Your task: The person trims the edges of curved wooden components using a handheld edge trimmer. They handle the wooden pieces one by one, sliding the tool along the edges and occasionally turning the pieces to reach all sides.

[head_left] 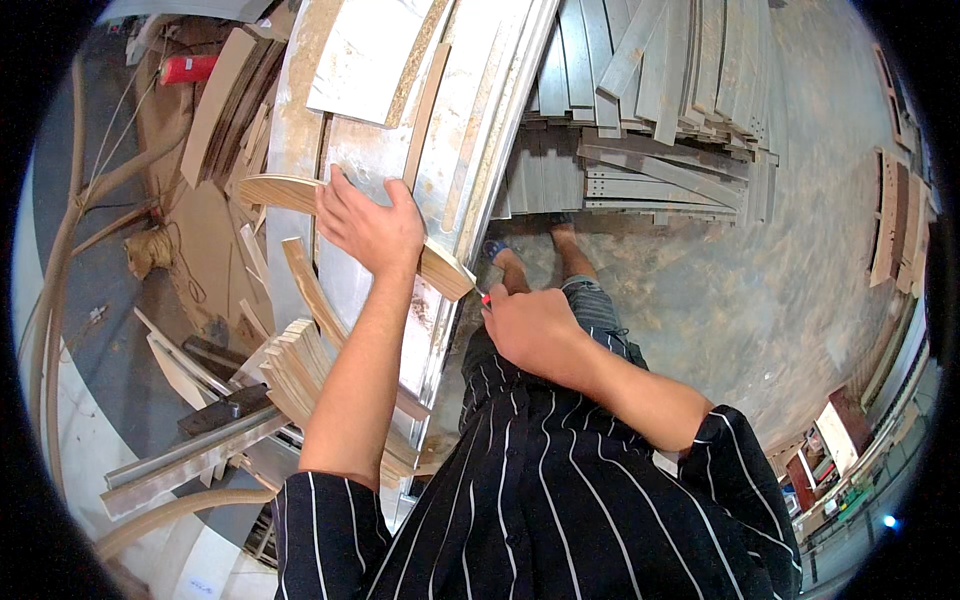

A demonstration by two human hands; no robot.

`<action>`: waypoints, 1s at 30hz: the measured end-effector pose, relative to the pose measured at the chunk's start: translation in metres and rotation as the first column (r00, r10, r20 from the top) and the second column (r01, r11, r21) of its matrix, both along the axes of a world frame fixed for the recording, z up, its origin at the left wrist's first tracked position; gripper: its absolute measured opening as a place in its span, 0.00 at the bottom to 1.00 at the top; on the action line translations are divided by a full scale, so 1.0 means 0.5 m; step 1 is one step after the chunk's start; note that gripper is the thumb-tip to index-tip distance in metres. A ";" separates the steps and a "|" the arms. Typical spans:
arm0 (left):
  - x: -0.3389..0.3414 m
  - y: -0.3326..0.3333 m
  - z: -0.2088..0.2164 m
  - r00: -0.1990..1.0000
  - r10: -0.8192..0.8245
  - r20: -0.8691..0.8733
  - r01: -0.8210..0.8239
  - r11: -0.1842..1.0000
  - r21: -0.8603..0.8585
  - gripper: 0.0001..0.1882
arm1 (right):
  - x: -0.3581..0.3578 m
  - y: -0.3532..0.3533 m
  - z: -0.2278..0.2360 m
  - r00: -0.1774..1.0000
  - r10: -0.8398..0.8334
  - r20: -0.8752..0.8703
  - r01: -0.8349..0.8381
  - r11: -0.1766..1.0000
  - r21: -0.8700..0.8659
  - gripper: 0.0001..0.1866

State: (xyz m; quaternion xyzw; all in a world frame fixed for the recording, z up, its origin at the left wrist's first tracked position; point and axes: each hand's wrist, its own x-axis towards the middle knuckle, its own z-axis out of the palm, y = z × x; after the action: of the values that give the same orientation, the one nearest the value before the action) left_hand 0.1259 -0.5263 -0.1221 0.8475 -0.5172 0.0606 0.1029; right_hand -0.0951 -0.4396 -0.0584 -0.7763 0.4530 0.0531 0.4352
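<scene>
My left hand presses down on a curved plywood strip that lies across a metal-topped workbench; the strip's cut end sticks out past my wrist. My right hand is closed near my waist, just right of the bench edge, around a small object with a red tip, most of which is hidden in my fist. A second curved strip lies below the first one.
A stack of curved plywood pieces and metal bars sit at the bench's near end. Flat grey boards are piled on the dusty floor ahead. Hoses and a red tool lie to the left. My sandalled feet stand by the bench.
</scene>
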 end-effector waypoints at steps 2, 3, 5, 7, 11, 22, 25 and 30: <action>-0.002 0.001 0.002 1.000 -0.003 0.006 0.003 1.000 0.000 0.41 | -0.003 0.003 0.005 1.000 0.012 0.001 -0.012 1.000 0.002 0.18; -0.004 0.002 0.004 1.000 -0.004 0.009 0.004 1.000 0.001 0.41 | -0.002 -0.001 0.003 1.000 0.018 -0.003 -0.018 1.000 -0.002 0.18; -0.005 -0.001 0.007 1.000 0.005 0.000 -0.005 1.000 0.011 0.41 | 0.000 -0.008 0.004 1.000 0.014 -0.002 -0.014 1.000 -0.002 0.18; -0.005 -0.002 0.006 1.000 0.011 -0.004 -0.011 1.000 0.022 0.40 | 0.000 -0.009 0.013 1.000 -0.005 0.001 0.005 1.000 0.016 0.18; -0.004 -0.001 0.004 1.000 0.003 0.003 -0.003 1.000 0.018 0.40 | 0.002 0.000 -0.006 1.000 -0.012 0.004 0.012 1.000 -0.017 0.18; -0.006 -0.002 0.005 1.000 0.014 0.007 -0.015 0.999 0.029 0.40 | 0.007 0.003 -0.020 1.000 -0.017 -0.024 0.016 1.000 -0.015 0.18; -0.004 -0.002 0.002 1.000 0.010 0.013 -0.011 1.000 0.023 0.40 | 0.002 0.013 0.008 0.999 -0.018 -0.048 0.020 0.998 0.054 0.18; -0.005 -0.003 0.002 1.000 0.008 0.017 -0.008 1.000 0.014 0.40 | 0.007 0.011 -0.015 1.000 -0.021 -0.014 0.020 0.998 -0.063 0.17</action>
State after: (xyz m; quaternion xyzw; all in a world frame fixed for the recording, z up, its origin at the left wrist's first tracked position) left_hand 0.1233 -0.5280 -0.1212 0.8498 -0.5150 0.0643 0.0922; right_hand -0.0918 -0.4343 -0.0657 -0.7845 0.4655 0.0399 0.4078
